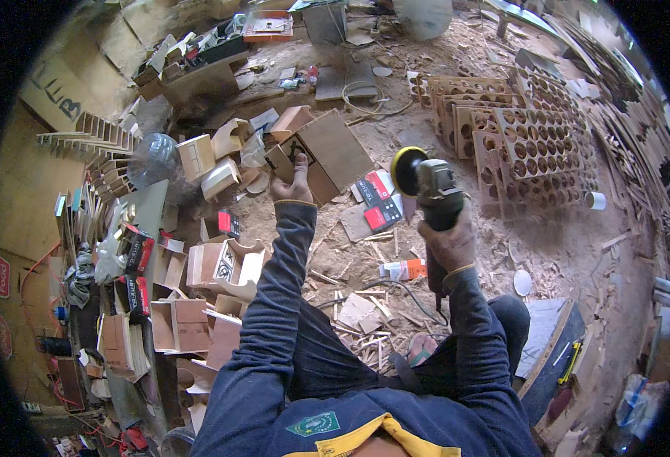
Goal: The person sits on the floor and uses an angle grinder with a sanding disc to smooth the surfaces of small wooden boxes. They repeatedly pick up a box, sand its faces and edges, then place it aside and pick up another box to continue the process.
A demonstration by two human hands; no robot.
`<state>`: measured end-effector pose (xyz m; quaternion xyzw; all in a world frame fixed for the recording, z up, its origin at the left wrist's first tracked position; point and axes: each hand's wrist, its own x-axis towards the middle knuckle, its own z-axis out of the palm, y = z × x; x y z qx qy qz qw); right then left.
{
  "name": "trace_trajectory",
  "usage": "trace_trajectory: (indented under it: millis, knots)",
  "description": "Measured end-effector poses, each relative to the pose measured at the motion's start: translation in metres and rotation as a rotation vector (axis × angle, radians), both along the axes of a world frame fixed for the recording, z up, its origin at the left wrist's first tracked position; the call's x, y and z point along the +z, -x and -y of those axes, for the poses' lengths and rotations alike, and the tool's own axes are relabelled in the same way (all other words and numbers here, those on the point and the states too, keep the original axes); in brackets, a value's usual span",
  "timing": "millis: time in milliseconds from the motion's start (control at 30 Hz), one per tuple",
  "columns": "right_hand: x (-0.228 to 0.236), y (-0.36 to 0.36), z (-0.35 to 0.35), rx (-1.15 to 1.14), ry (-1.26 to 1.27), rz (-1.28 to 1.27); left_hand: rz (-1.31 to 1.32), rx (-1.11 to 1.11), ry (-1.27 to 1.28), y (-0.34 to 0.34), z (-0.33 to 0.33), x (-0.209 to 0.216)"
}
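Note:
My left hand (294, 185) is closed on the near left corner of a brown wooden box (340, 152) with a dark printed mark, held tilted above the littered floor. In my right hand (452, 242) is an angle grinder (438, 196), gripped round its body. A round pad with a yellow rim (408, 172) sits on the grinder's head, facing the wooden box but apart from it. The grinder's dark cord (405, 285) trails down between my legs. I cannot tell whether the pad is spinning.
Small red-and-black cartons (381, 215) lie below the wooden box, near an orange-and-white package (403, 270). Several unfinished wooden boxes (230, 266) crowd the left. Panels with round holes (529, 148) stand at the right. Wood scraps (359, 312) and dust cover the floor.

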<state>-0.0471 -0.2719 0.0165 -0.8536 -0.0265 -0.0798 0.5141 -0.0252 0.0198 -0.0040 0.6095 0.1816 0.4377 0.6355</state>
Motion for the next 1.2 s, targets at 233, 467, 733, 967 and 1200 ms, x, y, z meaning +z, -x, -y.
trace_trajectory:
  millis: [233, 467, 733, 967, 1200]
  knots:
    - [-0.001, 0.022, -0.021, 0.177, 0.152, -0.138, -0.028, -0.055, 0.046, -0.01, 0.015, -0.011]
    - [-0.012, -0.003, -0.004, 0.019, 0.136, -0.174, -0.172, -0.027, 0.007, 0.0, 0.011, -0.001]
    - [-0.011, 0.019, -0.016, 0.142, 0.107, -0.096, -0.157, 0.004, 0.07, -0.006, 0.011, -0.009]
    - [-0.006, 0.002, -0.009, -0.004, 0.219, -0.19, -0.209, -0.002, -0.009, 0.007, 0.007, -0.002]
    - [-0.01, 0.006, -0.004, 0.034, 0.09, -0.148, -0.014, -0.066, 0.061, -0.003, -0.002, -0.014]
